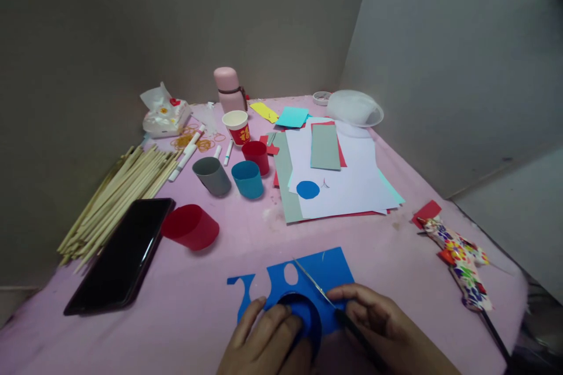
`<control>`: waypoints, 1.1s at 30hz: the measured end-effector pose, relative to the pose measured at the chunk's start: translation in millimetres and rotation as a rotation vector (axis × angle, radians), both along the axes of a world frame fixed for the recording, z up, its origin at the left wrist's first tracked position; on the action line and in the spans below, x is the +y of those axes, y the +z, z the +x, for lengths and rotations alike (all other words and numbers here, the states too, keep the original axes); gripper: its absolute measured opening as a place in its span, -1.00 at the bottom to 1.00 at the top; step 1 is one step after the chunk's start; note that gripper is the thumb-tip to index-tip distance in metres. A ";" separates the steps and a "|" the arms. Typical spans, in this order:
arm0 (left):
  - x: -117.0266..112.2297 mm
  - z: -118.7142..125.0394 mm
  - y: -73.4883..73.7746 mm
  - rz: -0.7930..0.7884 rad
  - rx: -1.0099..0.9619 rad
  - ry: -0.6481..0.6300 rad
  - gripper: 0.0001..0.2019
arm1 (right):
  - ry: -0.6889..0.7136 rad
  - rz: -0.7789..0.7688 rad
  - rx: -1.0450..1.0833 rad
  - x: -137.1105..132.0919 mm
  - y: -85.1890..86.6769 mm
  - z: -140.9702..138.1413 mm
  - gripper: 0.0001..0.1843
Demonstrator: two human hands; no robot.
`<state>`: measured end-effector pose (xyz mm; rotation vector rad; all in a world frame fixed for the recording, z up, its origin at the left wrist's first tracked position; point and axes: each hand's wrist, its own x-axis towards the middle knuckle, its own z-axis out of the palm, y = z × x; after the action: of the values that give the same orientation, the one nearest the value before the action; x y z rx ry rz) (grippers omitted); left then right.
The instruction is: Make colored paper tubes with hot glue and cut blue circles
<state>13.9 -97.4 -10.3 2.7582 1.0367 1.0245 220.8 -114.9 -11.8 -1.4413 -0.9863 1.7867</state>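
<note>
A blue sheet of paper [319, 272] with cut-out holes lies at the table's near edge. On it stands a blue paper cup [308, 313], upside down. My left hand [266, 340] rests on the cup, fingers curved over its base. My right hand [373, 319] is closed on a thin pointed tool [314, 284], perhaps scissors or a pen, whose tip lies on the blue sheet beside the cup.
On the pink table [211, 299] lie a black phone [121, 255], a bundle of wooden sticks [118, 196], red [191, 227], grey [212, 176] and blue [247, 179] cups, a stack of coloured papers [338, 181], a pink flask [229, 89] and floral-wrapped scissors [461, 261].
</note>
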 end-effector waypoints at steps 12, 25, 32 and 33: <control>2.3 2.1 -8.4 0.097 -0.040 0.005 -0.60 | 0.015 -0.015 0.029 -1.8 7.4 -1.1 -0.48; 7.1 1.5 -2.0 0.055 -0.030 -0.038 -0.67 | -0.018 -0.119 0.077 -2.9 15.8 4.1 -0.38; 14.2 -1.5 41.0 -0.193 0.189 -0.183 -0.72 | -0.006 -0.021 0.097 -7.0 27.3 3.4 -0.50; 14.6 -1.6 44.2 -0.239 0.220 -0.180 -0.71 | 0.008 0.000 0.102 -7.5 29.1 3.2 -0.54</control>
<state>12.3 -82.8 33.9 2.7443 0.8454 0.5461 224.1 -122.5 17.3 -1.3340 -0.9408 1.8473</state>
